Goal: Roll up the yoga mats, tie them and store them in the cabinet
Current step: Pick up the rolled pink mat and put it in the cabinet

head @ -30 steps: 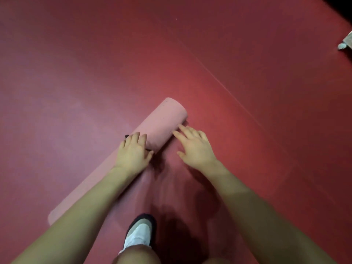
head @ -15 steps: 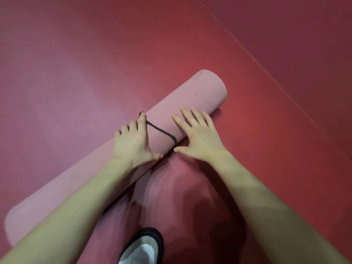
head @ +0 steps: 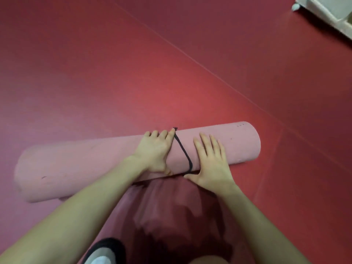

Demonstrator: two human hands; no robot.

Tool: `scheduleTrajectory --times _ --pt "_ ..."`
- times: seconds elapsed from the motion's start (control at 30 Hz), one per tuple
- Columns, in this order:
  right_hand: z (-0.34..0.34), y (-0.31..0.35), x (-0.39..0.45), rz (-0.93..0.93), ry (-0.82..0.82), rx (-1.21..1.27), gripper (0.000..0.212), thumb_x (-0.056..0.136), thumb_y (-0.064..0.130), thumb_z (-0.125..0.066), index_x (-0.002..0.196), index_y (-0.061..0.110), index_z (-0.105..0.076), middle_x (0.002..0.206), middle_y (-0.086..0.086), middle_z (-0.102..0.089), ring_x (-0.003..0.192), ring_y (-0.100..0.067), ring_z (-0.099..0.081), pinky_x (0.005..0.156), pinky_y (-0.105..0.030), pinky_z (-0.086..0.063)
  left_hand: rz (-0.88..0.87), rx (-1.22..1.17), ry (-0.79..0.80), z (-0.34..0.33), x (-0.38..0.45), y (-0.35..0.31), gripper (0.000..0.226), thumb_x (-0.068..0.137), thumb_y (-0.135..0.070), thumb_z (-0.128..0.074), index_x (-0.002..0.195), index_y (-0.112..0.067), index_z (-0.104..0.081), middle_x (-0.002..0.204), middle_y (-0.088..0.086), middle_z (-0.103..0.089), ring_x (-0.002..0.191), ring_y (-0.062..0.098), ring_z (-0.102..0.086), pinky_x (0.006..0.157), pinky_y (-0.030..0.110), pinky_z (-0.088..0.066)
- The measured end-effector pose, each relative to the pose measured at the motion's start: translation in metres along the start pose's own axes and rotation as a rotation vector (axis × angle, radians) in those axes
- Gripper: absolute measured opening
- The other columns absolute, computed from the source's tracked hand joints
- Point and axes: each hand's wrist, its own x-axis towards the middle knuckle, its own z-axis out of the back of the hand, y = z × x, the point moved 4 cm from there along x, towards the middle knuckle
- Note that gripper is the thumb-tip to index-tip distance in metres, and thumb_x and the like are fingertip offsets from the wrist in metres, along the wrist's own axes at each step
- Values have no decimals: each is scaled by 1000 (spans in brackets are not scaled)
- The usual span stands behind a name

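A pale cabinet base (head: 327, 14) stood at the far right corner of the red floor (head: 114, 63); a black-and-white shoe (head: 103, 252) showed nearest. The rolled pink yoga mat (head: 95, 161) lay across the floor, a black band (head: 182, 149) slanting over it. The left hand (head: 155, 151) and right hand (head: 211, 161) pressed flat on the roll, fingers spread, either side of the band.

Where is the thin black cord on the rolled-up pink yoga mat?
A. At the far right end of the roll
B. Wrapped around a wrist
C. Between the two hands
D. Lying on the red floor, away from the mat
C: the thin black cord slants across the rolled-up pink yoga mat, with the left hand on one side and the right hand on the other.
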Motion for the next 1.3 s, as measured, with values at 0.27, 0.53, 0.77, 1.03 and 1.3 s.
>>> scheduleTrajectory --times 0.27,0.53,0.77,1.03,1.3 --pt "-9 -60 -65 -161 150 7 128 39 62 -82 145 27 -19 146 -12 -41 132 -39 -39 104 -62 -28 -294 103 16 -9 25 -75 132 55 -76 -65 152 -8 -7 143 7 -38 119 28 -45 99 38 -35" --pt "-3 -57 -30 -127 295 3 140 55 59 -81 149 29 18 160 -10 7 146 -34 7 116 -53 1 -60 249 154 -5 6 -37 142 51 -81 -66 151 -18 12 157 20 -5 143 42 -11 107 66 -12" --pt "9 -56 -25 -152 292 -42 125 59 67 -74 152 30 0 158 -6 -13 146 -27 -9 115 -50 -7 -124 161 83 5 9 -27 120 54 -80 -61 149 -20 -20 137 10 -44 119 34 -44 100 52 -31" --pt "150 -40 -23 -236 158 68 116 62 62 -75 153 29 -11 158 -10 -15 145 -30 -11 114 -54 -1 -157 245 8 161 -6 -19 118 55 -71 -71 149 -21 -19 137 9 -42 123 32 -40 103 53 -29" --pt "375 -30 -24 -261 141 45 121 58 59 -80 152 30 -11 158 -8 -15 145 -29 -10 113 -53 0 -148 223 -15 378 -51 -31 120 55 -70 -72 150 -25 -13 146 8 -34 132 31 -32 108 52 -24"
